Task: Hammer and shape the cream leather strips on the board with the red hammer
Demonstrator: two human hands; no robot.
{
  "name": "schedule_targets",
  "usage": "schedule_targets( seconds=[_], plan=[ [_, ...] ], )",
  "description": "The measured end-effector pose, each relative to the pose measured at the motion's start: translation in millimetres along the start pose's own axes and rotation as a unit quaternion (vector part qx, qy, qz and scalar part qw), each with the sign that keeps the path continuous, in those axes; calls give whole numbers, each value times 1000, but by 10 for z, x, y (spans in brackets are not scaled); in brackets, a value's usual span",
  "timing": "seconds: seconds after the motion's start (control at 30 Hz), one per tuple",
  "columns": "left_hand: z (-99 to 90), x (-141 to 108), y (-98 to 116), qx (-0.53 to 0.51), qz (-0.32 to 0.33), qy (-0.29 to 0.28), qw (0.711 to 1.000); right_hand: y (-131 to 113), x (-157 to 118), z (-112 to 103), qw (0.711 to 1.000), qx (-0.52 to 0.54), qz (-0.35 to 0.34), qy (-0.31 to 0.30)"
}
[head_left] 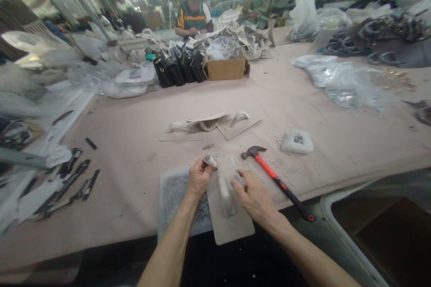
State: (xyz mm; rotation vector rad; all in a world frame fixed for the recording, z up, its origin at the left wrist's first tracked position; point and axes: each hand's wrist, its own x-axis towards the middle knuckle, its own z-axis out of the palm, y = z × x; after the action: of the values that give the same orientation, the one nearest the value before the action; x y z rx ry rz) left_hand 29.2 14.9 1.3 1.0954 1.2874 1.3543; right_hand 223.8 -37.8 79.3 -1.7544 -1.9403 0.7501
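A flat beige panel (232, 224) with a plastic-wrapped handle (225, 193) lies over the right part of a speckled grey slab (171, 193) at the table's near edge. My left hand (199, 177) pinches the wrapped upper end of the handle, fingers closed round it. On the panel's right edge rests my right hand (251, 190), thumb and fingers apart, its fingertips at the panel. A claw hammer (269, 168) with a red and black handle lies to the right. Beyond it is a small whitish block (296, 141) with dark bits on top. Small pale bits are scattered around.
More beige pieces (239, 126) lie ahead. Farther back stand black bags (178, 67) and a cardboard box (226, 68). Dark strips (77, 179) lie left, plastic bags (346, 80) right. A person (194, 13) sits across the table.
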Motion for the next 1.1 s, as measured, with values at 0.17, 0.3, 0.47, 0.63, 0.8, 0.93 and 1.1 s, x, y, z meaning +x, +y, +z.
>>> schedule_targets(
  seconds=[0.17, 0.3, 0.47, 0.63, 0.8, 0.93, 1.1],
  plan=[
    [-20, -20, 20, 42, 13, -7, 999, 635, 189, -351, 965, -250, 43, 71],
    [-8, -28, 40, 86, 31, -18, 996, 884, 220, -512, 950, -287, 119, -15],
    [11, -30, 59, 127, 44, 10, 991, 866, 256, -579, 978, -127, 153, -61],
    [25, -6, 54, 103, 35, -2, 994, 684, 244, -487, 943, 172, 251, -132],
    [62, -84, 66, 172, 102, -1, 980, 373, 116, -452, 926, 273, 251, -75],
    [71, -128, 56, 207, 143, -28, 968, 89, 5, -606, 995, 90, 0, 47],
    [66, -105, 43, 199, 134, -23, 971, -43, 17, -757, 973, -193, -125, -25]
  ],
)
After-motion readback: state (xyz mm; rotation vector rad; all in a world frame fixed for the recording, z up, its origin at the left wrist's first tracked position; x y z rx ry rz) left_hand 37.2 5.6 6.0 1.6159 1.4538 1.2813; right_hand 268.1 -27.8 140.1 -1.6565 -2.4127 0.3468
